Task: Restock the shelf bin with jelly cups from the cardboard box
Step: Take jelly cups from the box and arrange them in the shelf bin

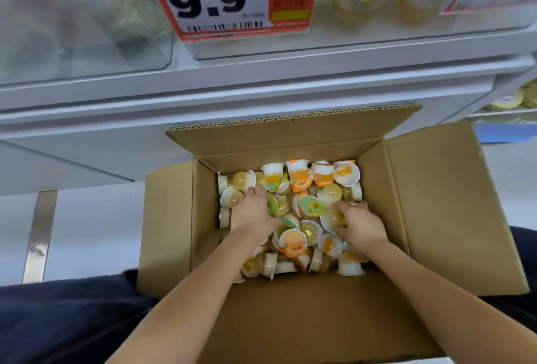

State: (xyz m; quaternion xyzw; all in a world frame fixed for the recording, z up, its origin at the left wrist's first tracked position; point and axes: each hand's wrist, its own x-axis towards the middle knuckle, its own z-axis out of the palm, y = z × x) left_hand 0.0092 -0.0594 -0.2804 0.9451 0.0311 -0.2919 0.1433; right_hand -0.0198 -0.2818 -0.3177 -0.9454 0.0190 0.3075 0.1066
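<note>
Holding jelly cups (293, 212) | cardboard box (430, 206) part-full | left hand (252, 214), right hand (359, 225) grip curled on cups

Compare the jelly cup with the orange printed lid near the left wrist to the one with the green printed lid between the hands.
The orange-lidded jelly cup lies nearer the person, beside the left hand's wrist; the green-lidded jelly cup lies farther in, between both hands. The orange lid faces the camera almost flat; the green one is tilted. Both are small round sealed cups lying loose in the brown cardboard box, and neither is gripped.
</note>
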